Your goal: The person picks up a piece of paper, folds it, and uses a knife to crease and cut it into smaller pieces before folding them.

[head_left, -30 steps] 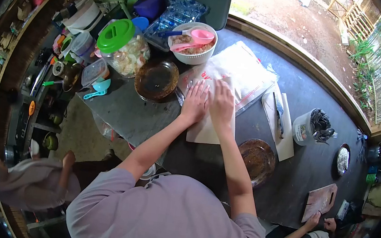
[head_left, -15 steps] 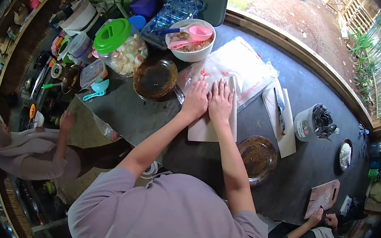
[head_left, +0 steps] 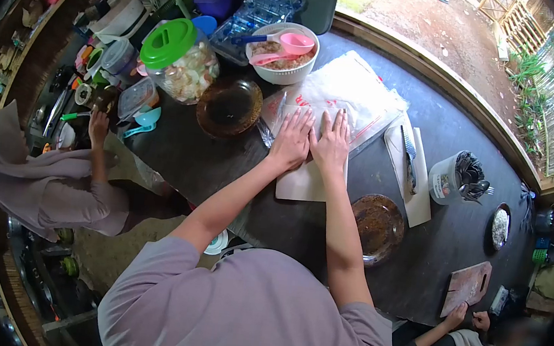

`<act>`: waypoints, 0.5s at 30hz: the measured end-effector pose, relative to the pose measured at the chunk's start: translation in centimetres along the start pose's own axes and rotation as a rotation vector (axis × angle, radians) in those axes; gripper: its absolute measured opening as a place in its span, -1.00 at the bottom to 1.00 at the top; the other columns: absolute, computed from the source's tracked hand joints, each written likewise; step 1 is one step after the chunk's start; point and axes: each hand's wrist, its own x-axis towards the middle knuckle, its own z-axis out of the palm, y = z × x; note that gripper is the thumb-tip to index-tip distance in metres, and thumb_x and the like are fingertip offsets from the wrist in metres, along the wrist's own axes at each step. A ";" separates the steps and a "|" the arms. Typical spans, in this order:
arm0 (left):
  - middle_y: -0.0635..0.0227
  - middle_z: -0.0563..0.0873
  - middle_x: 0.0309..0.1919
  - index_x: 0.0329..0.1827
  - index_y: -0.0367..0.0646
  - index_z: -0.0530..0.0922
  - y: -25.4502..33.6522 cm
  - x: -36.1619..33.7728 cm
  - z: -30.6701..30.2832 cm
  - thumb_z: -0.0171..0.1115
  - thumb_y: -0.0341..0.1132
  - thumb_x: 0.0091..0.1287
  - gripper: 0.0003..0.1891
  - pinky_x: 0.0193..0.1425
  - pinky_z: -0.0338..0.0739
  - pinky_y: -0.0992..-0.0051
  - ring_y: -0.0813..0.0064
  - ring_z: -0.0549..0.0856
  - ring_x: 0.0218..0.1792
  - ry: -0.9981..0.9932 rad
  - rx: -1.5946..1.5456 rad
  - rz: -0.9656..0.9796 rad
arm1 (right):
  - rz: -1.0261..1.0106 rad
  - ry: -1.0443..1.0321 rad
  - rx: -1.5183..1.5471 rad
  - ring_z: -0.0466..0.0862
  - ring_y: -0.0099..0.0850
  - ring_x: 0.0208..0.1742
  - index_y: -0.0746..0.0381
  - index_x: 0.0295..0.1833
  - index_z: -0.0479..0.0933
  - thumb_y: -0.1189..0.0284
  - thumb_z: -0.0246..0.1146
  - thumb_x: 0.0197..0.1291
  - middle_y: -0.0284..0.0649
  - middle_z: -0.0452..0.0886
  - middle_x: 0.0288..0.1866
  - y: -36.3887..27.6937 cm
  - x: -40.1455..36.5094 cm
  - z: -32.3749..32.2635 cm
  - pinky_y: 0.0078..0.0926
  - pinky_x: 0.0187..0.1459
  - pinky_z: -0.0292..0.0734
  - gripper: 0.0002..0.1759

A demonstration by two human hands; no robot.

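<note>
Head view: hands (head_left: 291, 144) stay on paper (head_left: 299, 183); co-worker's hand (head_left: 98, 126) nears pan (head_left: 104, 99).

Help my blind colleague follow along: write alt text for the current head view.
A person's left hand and right hand lie flat on light-brown paper on a dark table. Around them are a green-lidded jar, a white bowl with pink utensils, and two brown plates.
</note>
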 end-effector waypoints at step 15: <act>-0.13 0.53 0.47 0.55 -0.23 0.31 0.5 7.6 0.7 -0.04 -0.24 0.61 -0.49 0.58 0.35 0.07 -0.16 0.52 0.43 -0.165 -0.589 0.085 | -0.049 -0.055 -0.453 0.07 -0.04 0.80 0.34 0.70 0.19 0.20 0.10 0.48 0.16 0.11 0.78 1.2 0.4 2.5 -0.10 0.74 -0.02 -0.22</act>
